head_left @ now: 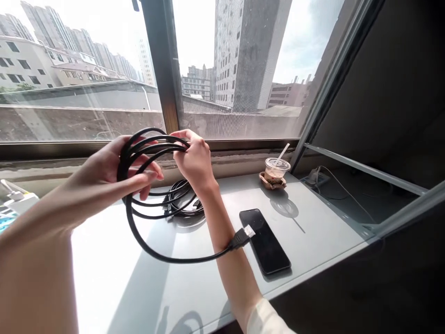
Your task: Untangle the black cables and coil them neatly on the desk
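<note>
A hand could cross the near-left table (146,297) or go between phone (266,241) and cup (276,174) at right, but the held cable (123,163) hangs mid-scene, a coil (187,213) lies beyond, and the window frame (250,144) bars the far side.

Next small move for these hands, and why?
Probably draw the plug in against the loops: the left hand and right hand both hold the coiled black cable, but that end sticks out, held by neither.
</note>
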`<control>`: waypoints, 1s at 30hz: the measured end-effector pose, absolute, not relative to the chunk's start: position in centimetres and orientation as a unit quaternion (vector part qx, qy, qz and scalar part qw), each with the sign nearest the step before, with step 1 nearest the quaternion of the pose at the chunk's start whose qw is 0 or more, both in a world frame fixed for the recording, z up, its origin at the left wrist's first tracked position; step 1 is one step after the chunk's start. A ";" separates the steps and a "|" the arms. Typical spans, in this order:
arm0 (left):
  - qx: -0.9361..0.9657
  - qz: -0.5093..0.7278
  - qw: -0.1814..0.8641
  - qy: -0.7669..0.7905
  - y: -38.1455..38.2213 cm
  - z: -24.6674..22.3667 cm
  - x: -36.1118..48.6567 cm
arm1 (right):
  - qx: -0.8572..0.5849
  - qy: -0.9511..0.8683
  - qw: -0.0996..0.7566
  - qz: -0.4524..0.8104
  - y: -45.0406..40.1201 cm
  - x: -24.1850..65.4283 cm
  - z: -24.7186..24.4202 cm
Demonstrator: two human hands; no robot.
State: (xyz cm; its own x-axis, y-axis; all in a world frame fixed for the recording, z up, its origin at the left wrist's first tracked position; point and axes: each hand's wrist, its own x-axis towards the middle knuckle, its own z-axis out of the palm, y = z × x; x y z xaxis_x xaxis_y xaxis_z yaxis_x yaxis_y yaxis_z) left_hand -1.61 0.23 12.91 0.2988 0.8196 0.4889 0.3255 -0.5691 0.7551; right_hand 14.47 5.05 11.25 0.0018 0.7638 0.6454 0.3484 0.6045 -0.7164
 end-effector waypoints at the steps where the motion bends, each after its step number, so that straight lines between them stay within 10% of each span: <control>1: 0.757 0.458 0.276 0.374 0.5 12.9 -1.9 | -0.402 -0.690 0.572 0.190 5.2 14.5 11.3; 11: 0.670 0.541 -0.154 0.485 1.3 12.2 -0.5 | -0.355 -0.769 0.529 0.058 4.5 13.4 11.8; 15: 0.674 0.560 -0.179 0.448 0.7 12.2 0.6 | -0.313 -0.823 0.453 0.140 4.4 13.4 11.8; 25: 0.597 0.710 0.101 0.360 0.6 13.1 0.1 | -0.222 -0.586 0.711 0.319 3.1 14.6 13.0; 30: 0.572 0.687 0.317 0.316 -0.4 13.6 0.2 | -0.230 -0.609 0.682 0.333 4.1 14.8 12.4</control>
State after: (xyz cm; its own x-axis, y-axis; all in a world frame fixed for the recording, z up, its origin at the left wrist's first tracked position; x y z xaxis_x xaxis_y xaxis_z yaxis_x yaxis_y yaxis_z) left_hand 0.24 -0.37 13.63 -0.1432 0.7979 0.5855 -0.0741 -0.5986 0.7976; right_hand 14.81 4.11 12.40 0.0360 0.7339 0.6783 -0.1743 0.6730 -0.7188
